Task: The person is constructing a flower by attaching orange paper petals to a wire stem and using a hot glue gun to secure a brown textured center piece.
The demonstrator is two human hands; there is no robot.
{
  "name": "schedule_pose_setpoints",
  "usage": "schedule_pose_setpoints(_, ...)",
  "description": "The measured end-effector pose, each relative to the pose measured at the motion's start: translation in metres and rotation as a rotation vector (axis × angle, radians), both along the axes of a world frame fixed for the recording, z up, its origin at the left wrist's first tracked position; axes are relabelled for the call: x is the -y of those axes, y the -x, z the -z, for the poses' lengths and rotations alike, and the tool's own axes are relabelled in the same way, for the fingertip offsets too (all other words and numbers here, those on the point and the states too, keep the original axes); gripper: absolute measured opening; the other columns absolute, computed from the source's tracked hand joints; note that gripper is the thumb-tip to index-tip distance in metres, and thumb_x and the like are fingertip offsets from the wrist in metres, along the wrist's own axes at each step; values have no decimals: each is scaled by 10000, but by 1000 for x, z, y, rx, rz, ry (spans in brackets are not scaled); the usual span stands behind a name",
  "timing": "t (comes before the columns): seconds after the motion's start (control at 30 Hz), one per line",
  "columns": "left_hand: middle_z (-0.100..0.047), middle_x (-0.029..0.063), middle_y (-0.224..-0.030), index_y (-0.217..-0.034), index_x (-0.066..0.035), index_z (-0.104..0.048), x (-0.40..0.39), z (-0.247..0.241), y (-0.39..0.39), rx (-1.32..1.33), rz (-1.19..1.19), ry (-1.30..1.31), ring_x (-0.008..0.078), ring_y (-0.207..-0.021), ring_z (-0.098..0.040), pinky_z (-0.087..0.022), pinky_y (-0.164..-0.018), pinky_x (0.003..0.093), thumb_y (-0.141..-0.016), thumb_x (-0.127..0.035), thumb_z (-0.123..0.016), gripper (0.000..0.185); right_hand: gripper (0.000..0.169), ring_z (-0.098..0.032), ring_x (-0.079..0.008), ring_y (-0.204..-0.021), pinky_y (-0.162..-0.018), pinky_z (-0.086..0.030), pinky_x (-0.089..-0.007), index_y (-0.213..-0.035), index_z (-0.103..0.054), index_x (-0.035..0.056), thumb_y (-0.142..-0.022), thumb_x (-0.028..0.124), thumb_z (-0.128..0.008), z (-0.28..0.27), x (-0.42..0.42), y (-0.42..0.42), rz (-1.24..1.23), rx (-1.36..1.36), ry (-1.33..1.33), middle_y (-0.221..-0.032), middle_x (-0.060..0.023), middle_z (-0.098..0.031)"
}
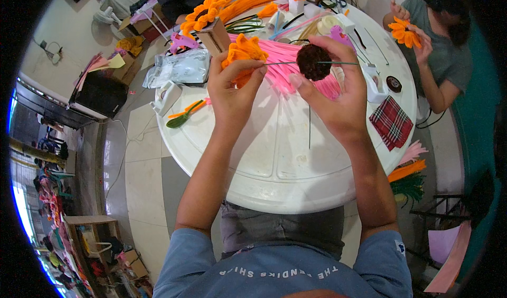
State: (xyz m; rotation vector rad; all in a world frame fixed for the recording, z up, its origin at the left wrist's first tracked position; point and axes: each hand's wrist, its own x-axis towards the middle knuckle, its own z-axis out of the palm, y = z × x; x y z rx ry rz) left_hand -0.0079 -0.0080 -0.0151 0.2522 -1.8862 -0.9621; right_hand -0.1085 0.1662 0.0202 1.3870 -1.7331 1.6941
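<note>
My left hand (234,94) grips a bunch of orange chenille petals (248,49), partly covered by the fingers. Between thumb and forefinger it also pinches the end of a thin green wire (280,63). That wire runs level to a round dark brown chenille flower centre (311,62) and shows again on its far side. Thumb and fingers of my right hand (342,96) hold the brown centre at its edges. Both hands are raised over the white round table (253,151). Beneath them lies a bundle of pink chenille stems (281,76).
A finished orange flower (204,14) rests by a cardboard block (214,36). Glue guns (184,42), a tape dispenser (376,86), a plaid cloth (391,123) and a loose green wire (309,127) lie on the table. At right, another person (435,52) holds an orange flower (405,32).
</note>
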Motion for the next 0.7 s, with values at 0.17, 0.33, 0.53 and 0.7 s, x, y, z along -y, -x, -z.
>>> schedule_pose_setpoints(0.17, -572, 119, -1097, -938, -37, -768, 2, 3, 0, 16, -10, 4, 247, -1031, -626, -510, -911, 333, -794, -52, -826, 156, 614, -635, -228, -1058, -957, -505, -353, -1352, -569, 53, -795, 96, -825, 2, 2, -2, -50, 89, 32, -1184, -110, -626)
schedule_pose_setpoints(0.33, -577, 120, -1099, -935, -43, -772, 3, 4, 3, 0, 5, -18, 251, -1034, -626, -509, -910, 336, -793, -56, -828, 153, 612, -635, -216, -1056, -938, -514, -352, -1350, -571, 49, -800, 123, -829, -2, 0, -3, -30, 73, -11, -1158, -109, -636)
schedule_pose_setpoints(0.53, -584, 122, -1097, -932, -42, -773, 3, 5, 2, 17, -24, 22, 256, -1030, -629, -507, -910, 337, -787, -62, -833, 158, 521, -645, -212, -1012, -920, -520, -353, -1282, -626, 44, -814, 150, -828, 3, -1, 2, -32, 114, -64, -1122, -108, -654)
schedule_pose_setpoints(0.7, -594, 129, -1102, -932, -42, -774, 5, 6, 3, 13, -35, 23, 259, -1029, -632, -507, -912, 341, -787, -65, -833, 158, 501, -655, -175, -1014, -919, -532, -323, -1274, -627, 29, -822, 113, -826, 2, -1, -2, -135, 248, 13, -1134, -91, -665)
